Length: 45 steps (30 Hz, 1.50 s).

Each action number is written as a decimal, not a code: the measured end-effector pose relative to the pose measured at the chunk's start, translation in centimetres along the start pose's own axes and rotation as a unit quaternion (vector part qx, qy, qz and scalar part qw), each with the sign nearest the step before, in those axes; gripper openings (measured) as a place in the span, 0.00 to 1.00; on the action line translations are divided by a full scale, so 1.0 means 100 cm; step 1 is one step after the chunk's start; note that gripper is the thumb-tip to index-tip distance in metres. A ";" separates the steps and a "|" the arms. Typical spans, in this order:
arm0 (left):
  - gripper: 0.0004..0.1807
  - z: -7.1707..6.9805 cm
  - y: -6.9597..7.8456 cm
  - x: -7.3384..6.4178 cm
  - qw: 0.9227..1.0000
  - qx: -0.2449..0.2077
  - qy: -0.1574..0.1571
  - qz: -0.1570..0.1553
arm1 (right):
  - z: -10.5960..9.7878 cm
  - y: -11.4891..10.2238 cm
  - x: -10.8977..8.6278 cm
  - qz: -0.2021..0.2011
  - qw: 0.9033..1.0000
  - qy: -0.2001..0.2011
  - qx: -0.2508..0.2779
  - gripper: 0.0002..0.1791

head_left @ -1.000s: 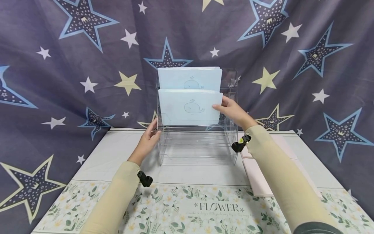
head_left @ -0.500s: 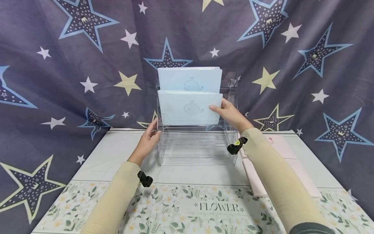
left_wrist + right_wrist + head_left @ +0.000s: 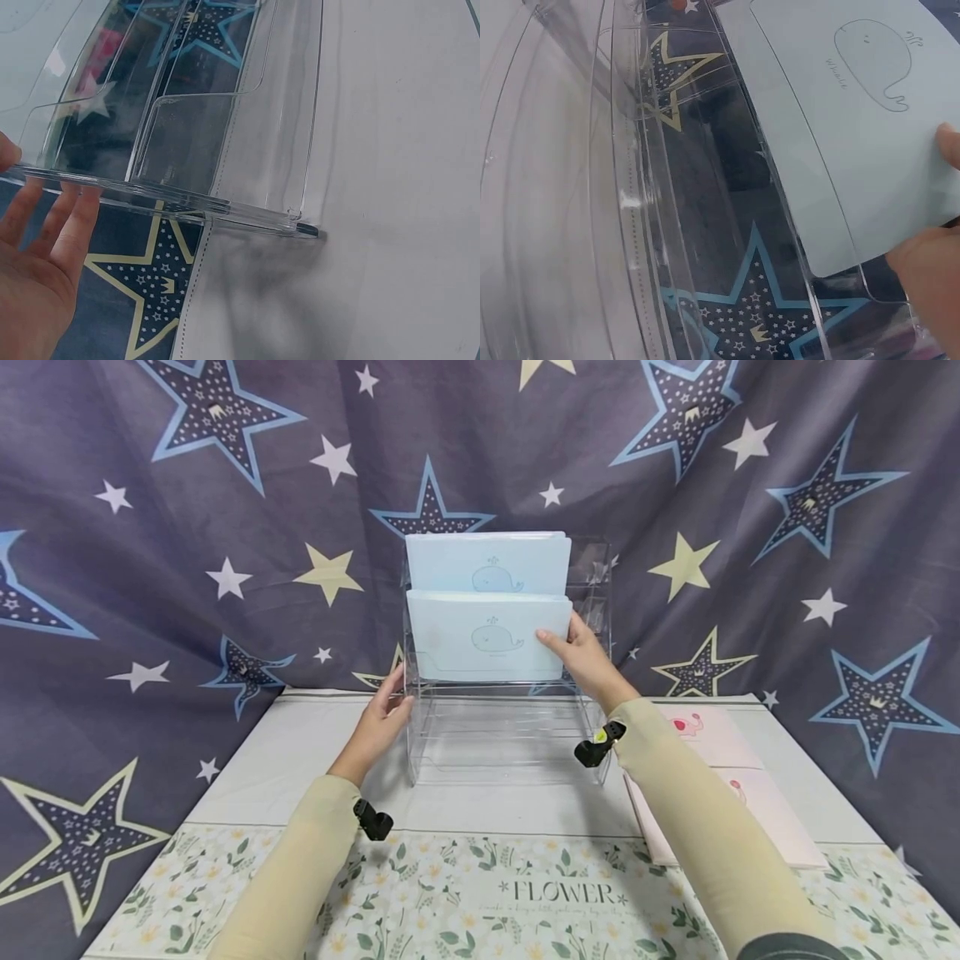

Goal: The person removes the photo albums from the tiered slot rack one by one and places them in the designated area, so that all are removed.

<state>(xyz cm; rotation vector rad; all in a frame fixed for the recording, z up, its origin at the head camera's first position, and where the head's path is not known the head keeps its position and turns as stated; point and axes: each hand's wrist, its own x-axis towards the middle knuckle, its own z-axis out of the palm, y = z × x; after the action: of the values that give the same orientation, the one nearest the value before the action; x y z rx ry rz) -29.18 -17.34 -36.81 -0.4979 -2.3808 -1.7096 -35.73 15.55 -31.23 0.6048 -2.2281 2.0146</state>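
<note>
A clear acrylic tiered rack [image 3: 502, 747] stands on the table. Two stacks of light blue whale-print notebooks stand upright in its upper tiers: the back notebooks [image 3: 442, 560] and the lower front notebooks [image 3: 450, 631]. My right hand [image 3: 588, 660] pinches the front stack's right edge, thumb on the cover and fingers behind. In the right wrist view, the front notebook [image 3: 832, 172] shows a whale drawing. My left hand [image 3: 378, 727] holds the rack's left side; in the left wrist view its fingers [image 3: 75, 232] touch the outside of the side panel.
Pink notebooks [image 3: 757, 802] with a red elephant print lie in two stacks on the right of the table, partly under the right sleeve. A flower-print mat [image 3: 420, 893] covers the table's front. Behind the rack hangs a star-patterned curtain [image 3: 480, 443].
My right hand has shifted slightly left and its thumb lies further in over the front notebook's cover. More of the pink notebooks shows beside the sleeve. My left hand keeps its place.
</note>
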 end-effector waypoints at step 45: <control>0.34 0.000 -0.040 0.014 0.999 -0.010 0.019 0.026 | -0.055 -0.067 -0.064 -0.107 0.994 -0.022 0.025 0.24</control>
<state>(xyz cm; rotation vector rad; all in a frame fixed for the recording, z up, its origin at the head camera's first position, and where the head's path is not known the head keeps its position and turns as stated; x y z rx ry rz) -31.97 -18.21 -39.93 -0.5214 -2.3053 -1.7076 -28.66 22.00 -26.24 0.8603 -2.0402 1.9709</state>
